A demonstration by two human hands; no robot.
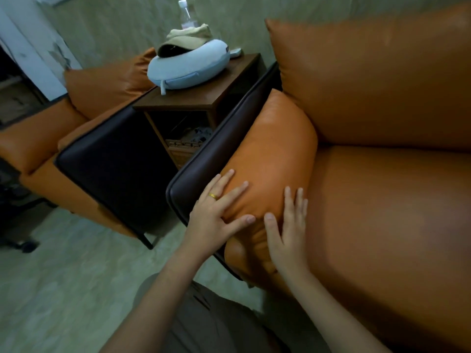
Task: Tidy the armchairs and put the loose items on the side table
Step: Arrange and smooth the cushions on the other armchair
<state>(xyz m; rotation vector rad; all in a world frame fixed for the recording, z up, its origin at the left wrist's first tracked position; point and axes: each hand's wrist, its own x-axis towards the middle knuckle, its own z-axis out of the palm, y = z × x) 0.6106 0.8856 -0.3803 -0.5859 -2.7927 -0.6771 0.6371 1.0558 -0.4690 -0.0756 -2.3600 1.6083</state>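
Observation:
An orange leather armchair [382, 200] fills the right side. Its orange arm cushion [275, 149] lies along a dark brown side panel. My left hand [216, 212] rests flat on the cushion's near end, fingers spread, a gold ring on one finger. My right hand [288, 230] presses flat against the cushion's inner side, beside the seat. Neither hand holds anything. Beyond stands a dark wooden side table [204, 95] bearing a light blue neck pillow [186, 70], a beige cap [188, 38] on top of it, and a clear plastic bottle [187, 14] behind.
A second orange armchair [84, 118] with a dark side panel stands left of the side table. The table's lower shelf holds small items I cannot make out. A pale object [235, 52] lies at the table's back right. Greenish floor [63, 276] lies at the lower left.

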